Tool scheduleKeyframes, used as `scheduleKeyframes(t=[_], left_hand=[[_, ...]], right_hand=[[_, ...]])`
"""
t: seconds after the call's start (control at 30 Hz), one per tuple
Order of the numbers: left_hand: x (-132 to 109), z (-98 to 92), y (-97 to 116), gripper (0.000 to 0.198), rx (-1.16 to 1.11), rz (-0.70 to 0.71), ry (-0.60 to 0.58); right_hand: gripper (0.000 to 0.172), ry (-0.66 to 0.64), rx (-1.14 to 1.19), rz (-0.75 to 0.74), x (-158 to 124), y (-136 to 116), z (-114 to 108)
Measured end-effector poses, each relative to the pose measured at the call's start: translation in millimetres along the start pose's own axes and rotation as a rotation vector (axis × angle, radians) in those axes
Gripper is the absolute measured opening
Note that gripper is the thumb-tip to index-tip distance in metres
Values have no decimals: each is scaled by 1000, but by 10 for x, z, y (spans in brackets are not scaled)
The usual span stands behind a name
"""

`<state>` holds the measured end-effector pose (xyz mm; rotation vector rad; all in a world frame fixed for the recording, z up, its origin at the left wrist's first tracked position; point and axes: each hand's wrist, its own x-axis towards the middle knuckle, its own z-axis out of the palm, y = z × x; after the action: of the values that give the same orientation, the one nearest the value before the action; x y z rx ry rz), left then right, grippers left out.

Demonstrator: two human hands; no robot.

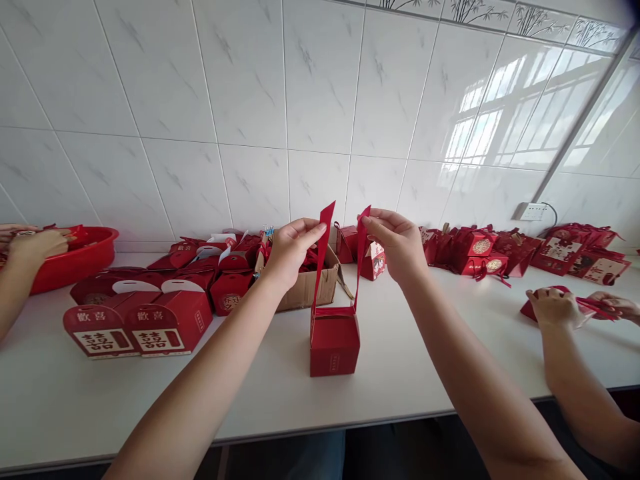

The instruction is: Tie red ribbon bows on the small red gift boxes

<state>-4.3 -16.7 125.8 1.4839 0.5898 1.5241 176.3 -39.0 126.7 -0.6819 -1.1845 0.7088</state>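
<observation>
A small red gift box (334,341) stands on the white table (390,373) in front of me. Two long red paper strips rise from its top. My left hand (290,248) pinches the upper end of the left strip (322,250). The right strip (361,250) is pinched near its top by my right hand (396,243). Both strips are held up and slightly apart above the box.
Finished red boxes with white labels (137,327) lie at the left, a cardboard carton (306,288) behind the box, more red boxes (520,253) along the tiled wall. Another person's hands work at a red basin (75,257) far left; another's hands (575,305) at right.
</observation>
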Motion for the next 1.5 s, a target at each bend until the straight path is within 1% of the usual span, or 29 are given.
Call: scheduleKeyframes(t=[0.13,0.3,0.37,0.53,0.77,0.83,0.97,1.03,1.1,1.23,1.33,1.37,1.47,1.5], left_hand=[[12,18,26,18,37,-6,-44],[39,44,63,19,104,-15,-168],[37,51,71,18,117,-25,-198],[6,34,65,16,117,-13,-200],[9,11,76,16,110,-14,-202],[25,22,85,16,88,-20,-231],[62,56,104,18,76,-51,-348],[76,71,113,20,92,-56,-381],[86,82,121,22,110,-58,-387],[98,95,126,21,150,-42,-363],[105,98,113,19,160,-17,-346],[106,98,107,19,162,-13,-336],[109,101,84,20,182,-10,-290],[110,103,78,21,200,-5,-271]], right_hand=[[18,0,-31,7,-8,-31,45],[11,-31,-54,6,-1,-70,79],[11,-38,-54,16,2,-81,73],[14,-39,-25,25,-6,-87,26],[12,-50,-24,14,-16,-86,7],[11,-75,-31,21,-3,-100,29],[6,-178,-42,66,47,-153,101],[3,-209,-67,89,82,-182,139],[1,-218,-97,106,120,-201,169],[4,-218,-140,143,182,-197,191],[3,-238,-122,133,184,-152,167],[9,-262,-98,130,172,-130,150],[43,-394,-32,166,102,-58,84],[47,-445,-30,181,74,-36,60]])
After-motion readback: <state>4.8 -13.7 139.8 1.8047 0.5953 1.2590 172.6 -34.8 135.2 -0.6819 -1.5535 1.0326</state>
